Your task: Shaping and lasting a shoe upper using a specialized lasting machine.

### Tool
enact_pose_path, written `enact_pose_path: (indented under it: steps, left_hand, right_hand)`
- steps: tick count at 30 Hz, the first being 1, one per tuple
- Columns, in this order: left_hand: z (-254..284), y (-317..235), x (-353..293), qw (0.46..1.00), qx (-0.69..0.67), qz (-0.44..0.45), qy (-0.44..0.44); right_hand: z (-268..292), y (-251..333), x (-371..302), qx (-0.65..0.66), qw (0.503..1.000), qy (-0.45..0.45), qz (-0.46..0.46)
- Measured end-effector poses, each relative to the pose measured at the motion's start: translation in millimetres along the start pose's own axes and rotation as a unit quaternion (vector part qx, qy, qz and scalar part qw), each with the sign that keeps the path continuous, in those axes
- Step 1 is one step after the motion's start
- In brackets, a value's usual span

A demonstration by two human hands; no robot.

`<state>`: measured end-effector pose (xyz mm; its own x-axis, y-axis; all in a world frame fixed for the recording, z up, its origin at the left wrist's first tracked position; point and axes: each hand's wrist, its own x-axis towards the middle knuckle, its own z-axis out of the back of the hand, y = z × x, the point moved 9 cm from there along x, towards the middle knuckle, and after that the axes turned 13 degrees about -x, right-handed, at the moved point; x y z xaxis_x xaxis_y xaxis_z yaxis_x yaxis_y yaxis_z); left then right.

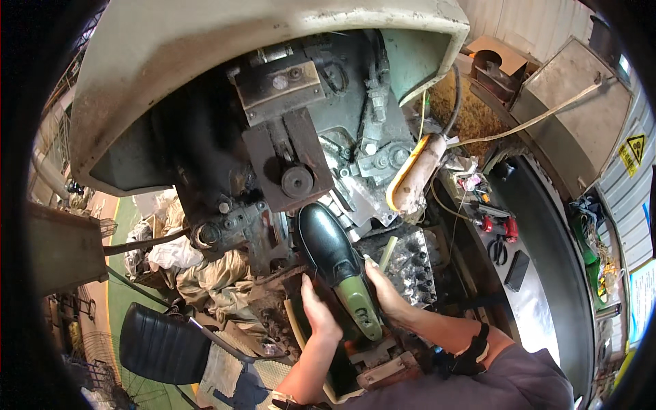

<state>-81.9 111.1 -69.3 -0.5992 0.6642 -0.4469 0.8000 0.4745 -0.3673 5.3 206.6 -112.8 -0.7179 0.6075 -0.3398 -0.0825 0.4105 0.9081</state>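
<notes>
A black leather shoe upper (324,239) is stretched over a green shoe last (356,304), its rounded toe pointing away from me into the machine. My left hand (319,311) is along the left side of the shoe, one digit stretched forward and the others hidden beneath. On the right side, my right hand (386,290) presses against the shoe near the heel end, most of its fingers out of sight underneath. The shoe is cradled between both hands. Just beyond the toe hangs a dark metal block with a round knob (297,182), part of the machine.
A pale machine hood (273,17) arches overhead. An orange-and-white lamp-like housing (413,174) hangs by a cable at right. Beyond it, a metal side table (533,307) bears pliers and a dark phone-shaped object. A black chair (164,348) and cloth bundles (215,280) stand to the left.
</notes>
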Motion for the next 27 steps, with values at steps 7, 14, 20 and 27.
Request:
enact_pose_path:
  steps: [7,14,20,27]
  left_hand:
    - [6,13,14,0.999,-0.007,-0.049,-0.017]
    - [5,21,26,0.999,-0.031,-0.008,0.023]
    - [23,6,22,0.999,-0.010,0.004,0.045]
    - [223,-122,-31,0.899,0.270,-0.316,-0.138]
  right_hand:
    - [-9,13,-4,0.051,0.997,-0.046,0.046]
    - [-8,17,8,0.097,0.994,0.008,0.057]
    - [9,9,8,0.062,0.998,0.006,0.013]
    - [151,16,-52,-0.120,0.987,-0.088,-0.066]
